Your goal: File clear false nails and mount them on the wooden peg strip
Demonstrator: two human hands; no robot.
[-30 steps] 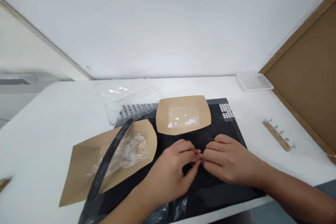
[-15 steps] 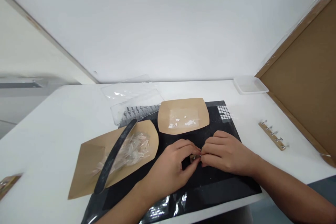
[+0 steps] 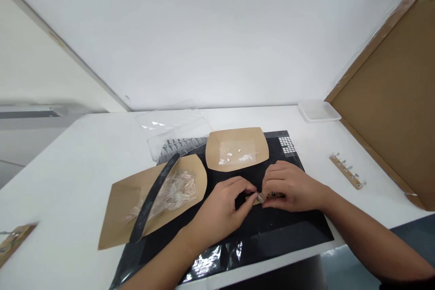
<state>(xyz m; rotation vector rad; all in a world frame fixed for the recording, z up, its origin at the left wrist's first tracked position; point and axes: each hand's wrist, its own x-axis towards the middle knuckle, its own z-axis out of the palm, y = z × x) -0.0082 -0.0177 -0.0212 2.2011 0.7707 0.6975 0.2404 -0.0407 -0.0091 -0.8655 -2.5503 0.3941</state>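
Above the black mat [image 3: 272, 231], both my hands meet at a narrow wooden strip [image 3: 276, 195] with small shiny metal fittings. My left hand [image 3: 220, 208] is closed, thumb and forefinger pinching a small shiny clear piece [image 3: 260, 198] at the strip. My right hand [image 3: 288, 186] grips the strip from the other side, its fingers curled over part of it. A cardboard tray [image 3: 118, 199] of clear plastic pieces [image 3: 176, 190] lies left of my hands. Just beyond them is another cardboard tray [image 3: 234, 138] with small white bits [image 3: 245, 157].
A similar wooden strip with fittings [image 3: 346, 172] lies at right. Behind are clear plastic sheets [image 3: 170, 122] and a translucent tub [image 3: 319, 112]. A black curved strip [image 3: 152, 199] crosses the left tray. White dots [image 3: 287, 145] mark the mat's corner; a cardboard panel [image 3: 390, 90] stands at right.
My fingertips have parted slightly, so more of the wooden strip and the shiny piece shows. My right hand has shifted a little up. The whole view has shifted slightly.
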